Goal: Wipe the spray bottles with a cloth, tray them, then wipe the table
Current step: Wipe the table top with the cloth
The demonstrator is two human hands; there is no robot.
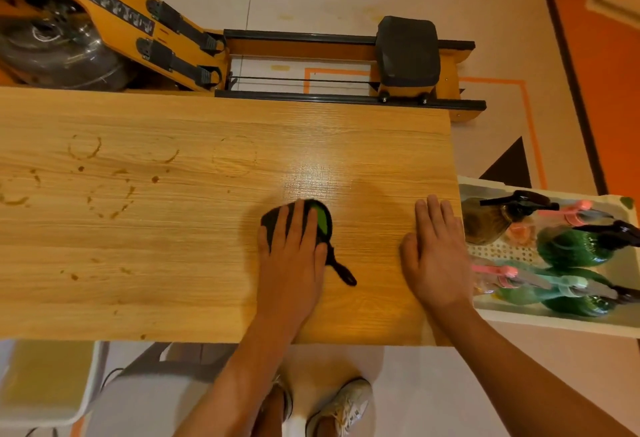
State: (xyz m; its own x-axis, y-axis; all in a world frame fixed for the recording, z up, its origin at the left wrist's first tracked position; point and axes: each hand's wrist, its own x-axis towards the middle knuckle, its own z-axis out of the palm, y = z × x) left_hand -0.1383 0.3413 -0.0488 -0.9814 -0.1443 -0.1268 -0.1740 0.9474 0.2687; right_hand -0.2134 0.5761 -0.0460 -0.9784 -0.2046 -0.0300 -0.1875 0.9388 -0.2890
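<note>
Dark rounded cloth [322, 223], wood-grain table [166, 249]

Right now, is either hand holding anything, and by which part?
Nothing is gripped. The left hand presses flat on the dark cloth; the right hand lies flat on the table.

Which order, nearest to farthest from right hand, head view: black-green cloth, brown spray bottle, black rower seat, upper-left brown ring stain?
1. Brown spray bottle, immediately right.
2. Black-green cloth, left.
3. Black rower seat, ahead.
4. Brown ring stain, far left.
</note>
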